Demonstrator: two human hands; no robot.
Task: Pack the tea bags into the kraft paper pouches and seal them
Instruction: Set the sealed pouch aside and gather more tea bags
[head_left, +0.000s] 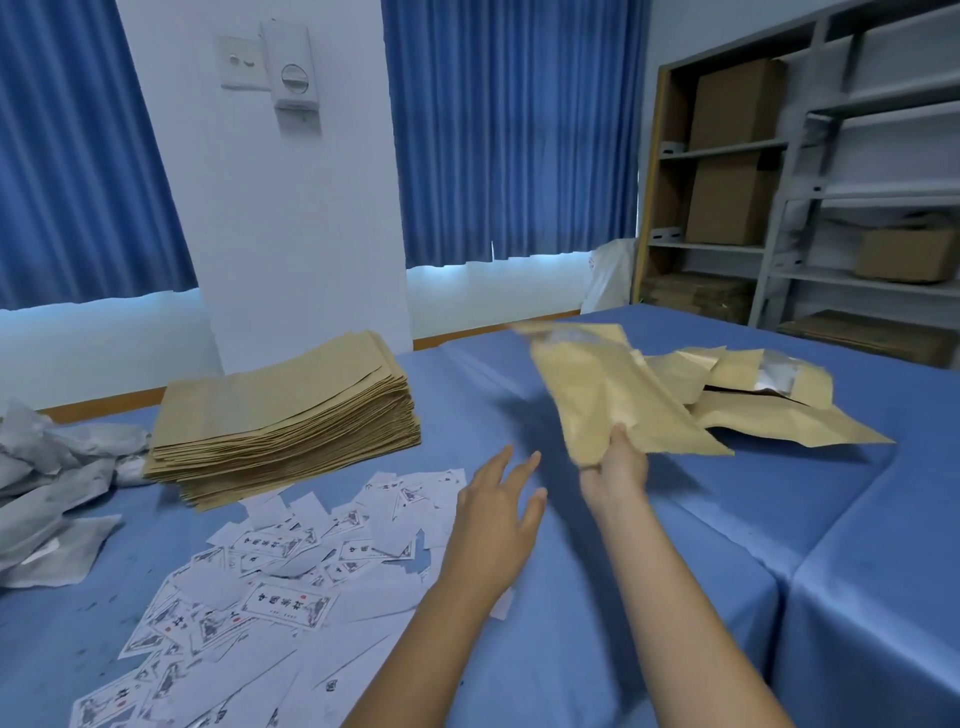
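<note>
Fingers (621, 439) of R hand (615, 467) grasp the lower corner of one kraft pouch (597, 384): thumb on near face, other digits hidden behind the paper. Pouch is held off the table (675, 545), just right of frame centre, tilted w/ its far end up and to the left. It is motion-blurred; contents and seal state cannot be told.

Fingers (524, 465) of L hand (493, 514) are released: straight, spread, palm down, gripping nothing. Hand sits over the blue cloth at the right edge of the labels (270, 571), near the R hand but apart from it and from the pouch. Whether the palm touches the cloth cannot be told.

Surrounding items, working outward:
- Pile (769, 400): crumpled kraft pouches, right of centre, lying on the table. One shows silver lining at its mouth. Held pouch overlaps the pile in view; contact cannot be told.
- Stack (280, 415): flat kraft pouches, left of centre, on the table, edges slightly fanned.
- Labels: white printed slips, loose, lower left, reaching up to the stack's near edge.
- Tea bags (47, 499): grey crumpled packets, left edge of frame, beside the stack.
- Background: blue curtains (493, 130) along the top; shelves (810, 182) w/ cartons (732, 104) at upper right.
</note>
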